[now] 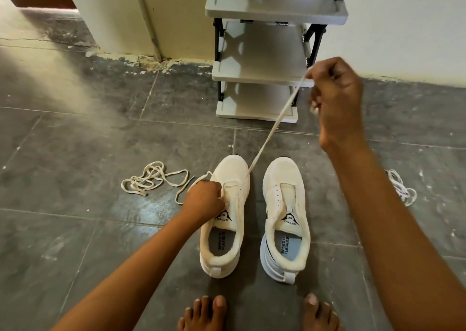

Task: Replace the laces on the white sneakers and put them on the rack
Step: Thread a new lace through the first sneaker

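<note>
Grey floor tiles [75,141]: right hand [338,103] pulls lace [272,129] taut from left sneaker [229,204].

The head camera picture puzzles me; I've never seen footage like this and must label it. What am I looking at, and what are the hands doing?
There is no machine: a person wears a camera on the head, looking down at their own arms and bare feet.

Two white sneakers stand side by side on the grey tiled floor. The left hand holds the left sneaker at its eyelets. The right hand, raised, pinches a lace in its fingers and pulls it taut from that shoe. The right sneaker has no lace.

A loose lace lies on the left, another bundle on the right. A grey shoe rack stands behind.
</note>
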Demonstrator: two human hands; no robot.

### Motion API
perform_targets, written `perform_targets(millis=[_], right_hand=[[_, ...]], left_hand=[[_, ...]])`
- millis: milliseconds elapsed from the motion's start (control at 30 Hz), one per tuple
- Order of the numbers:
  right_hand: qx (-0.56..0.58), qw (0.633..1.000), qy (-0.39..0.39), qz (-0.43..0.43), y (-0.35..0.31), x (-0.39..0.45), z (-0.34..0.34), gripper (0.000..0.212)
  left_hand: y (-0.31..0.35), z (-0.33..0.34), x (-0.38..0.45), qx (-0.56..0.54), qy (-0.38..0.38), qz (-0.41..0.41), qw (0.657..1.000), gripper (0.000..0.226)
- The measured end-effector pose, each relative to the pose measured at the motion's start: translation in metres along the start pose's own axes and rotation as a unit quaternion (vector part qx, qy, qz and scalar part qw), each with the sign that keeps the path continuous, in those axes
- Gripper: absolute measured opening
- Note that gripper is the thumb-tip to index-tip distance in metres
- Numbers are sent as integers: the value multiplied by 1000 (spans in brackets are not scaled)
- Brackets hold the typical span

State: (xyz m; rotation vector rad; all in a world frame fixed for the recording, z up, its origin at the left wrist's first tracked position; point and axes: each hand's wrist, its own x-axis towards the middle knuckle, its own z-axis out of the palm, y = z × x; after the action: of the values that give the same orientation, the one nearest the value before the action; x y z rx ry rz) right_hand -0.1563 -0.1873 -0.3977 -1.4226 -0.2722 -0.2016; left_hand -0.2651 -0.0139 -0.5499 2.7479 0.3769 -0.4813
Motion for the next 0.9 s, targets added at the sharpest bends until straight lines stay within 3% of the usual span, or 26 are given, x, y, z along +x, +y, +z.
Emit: perform_targets(millis=[167, 267, 333, 400, 567, 767, 900], right_hand=[[-100, 988, -59, 97, 30, -22, 20, 13], [-174, 962, -98, 186, 56, -28, 19, 14], [-173, 948, -113, 240, 67, -34, 21, 15], [-143, 940, -124, 285, 76, -40, 25, 29], [-176, 936, -138, 270, 95, -55, 31, 36], [-179, 931, -168, 269, 110, -69, 30, 26], [-172, 937, -171, 251, 116, -73, 26, 24]], left_hand=[[-3, -2, 0, -33, -22, -5, 999, 18], [-17, -13, 1, -198, -50, -55, 977, 26], [-37, -19, 7, -278, 13, -99, 955, 30], [-62, -21, 13, -283, 96, -136, 945, 25], [-88, -17, 15, -269, 127, -183, 937, 18], [-86, 10, 18, -177, 78, -125, 973, 20], [-80, 18, 26, -165, 135, -173, 962, 20]])
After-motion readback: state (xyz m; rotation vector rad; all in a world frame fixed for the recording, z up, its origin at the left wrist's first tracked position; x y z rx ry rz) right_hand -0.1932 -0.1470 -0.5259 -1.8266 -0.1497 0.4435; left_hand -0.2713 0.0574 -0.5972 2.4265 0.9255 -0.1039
